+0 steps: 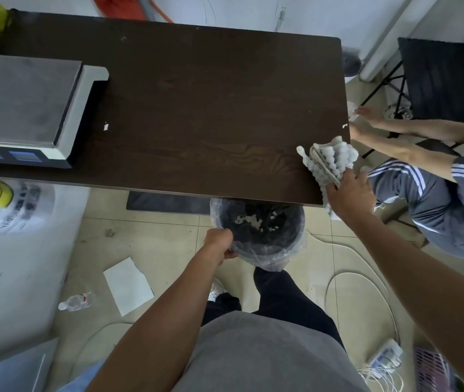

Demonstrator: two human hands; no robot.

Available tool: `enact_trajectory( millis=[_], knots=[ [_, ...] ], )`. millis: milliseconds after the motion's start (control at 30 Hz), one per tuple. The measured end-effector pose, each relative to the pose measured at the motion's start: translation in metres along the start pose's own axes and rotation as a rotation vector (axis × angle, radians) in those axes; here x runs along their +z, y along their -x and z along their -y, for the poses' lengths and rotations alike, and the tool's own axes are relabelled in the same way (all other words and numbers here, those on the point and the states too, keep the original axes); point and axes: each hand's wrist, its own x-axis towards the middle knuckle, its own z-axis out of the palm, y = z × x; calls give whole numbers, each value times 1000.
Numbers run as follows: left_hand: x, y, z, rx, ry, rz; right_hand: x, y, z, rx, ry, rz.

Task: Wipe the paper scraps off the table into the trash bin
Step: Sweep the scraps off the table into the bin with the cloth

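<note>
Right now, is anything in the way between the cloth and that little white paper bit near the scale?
Nothing visible. The cloth sits at the table's right corner in the right hand; only bare dark tabletop lies between it and the scrap.

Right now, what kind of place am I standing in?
Probably a small workroom or shop back room: a weighing scale sits on the dark table, a power strip and cables lie on the tiled floor, with a folding chair nearby.

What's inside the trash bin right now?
White paper scraps lie inside the black, bag-lined trash bin, which the left hand grips at the rim. The table edge covers its far side, so the contents there are hidden.
</note>
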Motion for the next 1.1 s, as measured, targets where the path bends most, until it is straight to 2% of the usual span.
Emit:
enact_trajectory(
  millis=[267, 633, 867, 1100],
  knots=[
    [1, 0, 0, 5, 1, 22, 3, 6, 13, -11, 6, 3],
    [-15, -4, 3, -9, 37, 36, 11, 17, 57, -119, -3, 28],
    [-49, -8, 8, 5, 63, -21, 24, 32, 122, -283, -6, 78],
    [-93, -15, 12, -22, 114, -79, 43, 70, 186, -617, -63, 153]
  ],
)
